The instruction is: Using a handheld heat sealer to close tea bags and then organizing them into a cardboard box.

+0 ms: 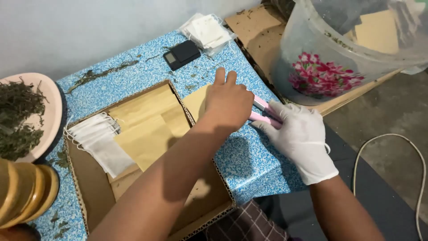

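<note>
Head view shows us our gloved right hand gripping the pink sealer lying slantwise near the table's right edge, while our bare left hand presses flat-fingered (open) on the tan pouch beside it.

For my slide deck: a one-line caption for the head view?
Bare left hand steadies a tan packet while gloved right hand presses a pink sealer.
</note>
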